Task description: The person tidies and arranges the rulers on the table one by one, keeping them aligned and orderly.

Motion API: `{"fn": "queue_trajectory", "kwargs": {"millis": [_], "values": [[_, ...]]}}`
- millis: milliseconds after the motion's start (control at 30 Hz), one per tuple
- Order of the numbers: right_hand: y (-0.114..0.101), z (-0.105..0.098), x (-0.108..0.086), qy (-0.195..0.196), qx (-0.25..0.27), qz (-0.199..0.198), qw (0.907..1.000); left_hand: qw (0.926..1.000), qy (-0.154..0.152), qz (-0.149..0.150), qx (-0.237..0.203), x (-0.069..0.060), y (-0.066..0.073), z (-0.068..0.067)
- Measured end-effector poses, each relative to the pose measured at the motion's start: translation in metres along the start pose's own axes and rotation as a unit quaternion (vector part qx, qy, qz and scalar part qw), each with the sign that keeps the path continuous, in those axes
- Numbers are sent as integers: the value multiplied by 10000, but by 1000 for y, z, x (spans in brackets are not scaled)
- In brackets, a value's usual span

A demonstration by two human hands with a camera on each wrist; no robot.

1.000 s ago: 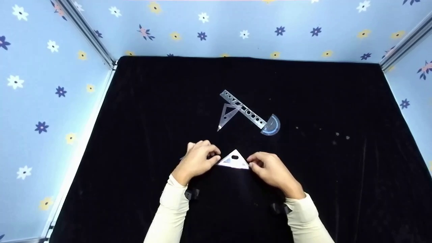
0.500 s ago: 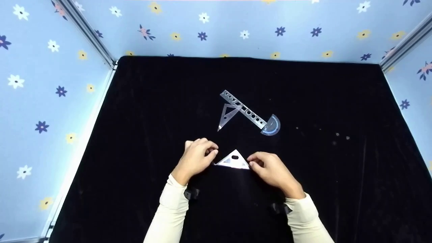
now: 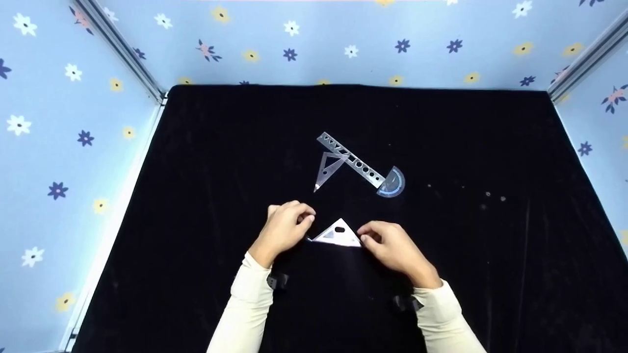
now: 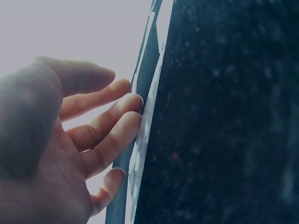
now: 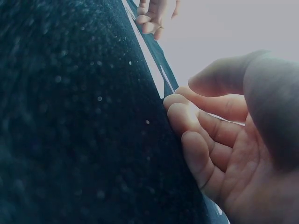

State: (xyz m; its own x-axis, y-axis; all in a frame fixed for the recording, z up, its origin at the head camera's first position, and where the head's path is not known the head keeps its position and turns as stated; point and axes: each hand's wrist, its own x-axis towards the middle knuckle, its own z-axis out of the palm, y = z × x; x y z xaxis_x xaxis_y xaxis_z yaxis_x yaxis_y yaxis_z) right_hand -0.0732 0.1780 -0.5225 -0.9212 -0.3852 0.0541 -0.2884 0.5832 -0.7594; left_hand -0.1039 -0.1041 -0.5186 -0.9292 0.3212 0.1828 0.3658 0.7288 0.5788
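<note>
A clear set square [image 3: 339, 234] lies flat on the black cloth between my two hands in the head view. My left hand [image 3: 284, 228] is just left of its corner, palm down, with loosely bent fingers and nothing visibly gripped. In the left wrist view its fingertips [image 4: 133, 105] hover by or touch a clear strip [image 4: 136, 172] on the cloth; which, I cannot tell. My right hand [image 3: 392, 244] rests at the set square's right corner, its bent fingertips [image 5: 175, 100] close to the edge and the thumb apart. Part of something small shows beside the left hand.
Farther back, a clear ruler [image 3: 365, 170] lies diagonally. Another set square [image 3: 325, 172] overlaps its middle, and a blue-marked protractor [image 3: 392, 184] meets its lower end. The black cloth [image 3: 235, 142] is bordered by flowered blue walls [image 3: 343, 29].
My left hand has drawn slightly left, away from the set square, uncovering its left corner. My right hand has kept its place. The head view has shifted a little.
</note>
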Motion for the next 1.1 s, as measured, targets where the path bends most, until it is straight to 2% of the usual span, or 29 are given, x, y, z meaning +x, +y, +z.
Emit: {"fn": "queue_trajectory", "kwargs": {"millis": [167,500,700,900,1100], "values": [[0,-1,0,-19,19,0,10000,9998,-110,-55,130,4,0,-4],[2,1,0,9,-2,40,10000,9984,-409,-124,359,29,-3,-13],[2,1,1,32,43,34,10000,9979,-563,-198,237,36,-6,-15],[2,0,0,45,49,27,10000,9961,-736,-487,-77,42,-8,-15],[1,1,1,42,114,53,9999,9935,-879,-696,-176,52,-10,-16]]}}
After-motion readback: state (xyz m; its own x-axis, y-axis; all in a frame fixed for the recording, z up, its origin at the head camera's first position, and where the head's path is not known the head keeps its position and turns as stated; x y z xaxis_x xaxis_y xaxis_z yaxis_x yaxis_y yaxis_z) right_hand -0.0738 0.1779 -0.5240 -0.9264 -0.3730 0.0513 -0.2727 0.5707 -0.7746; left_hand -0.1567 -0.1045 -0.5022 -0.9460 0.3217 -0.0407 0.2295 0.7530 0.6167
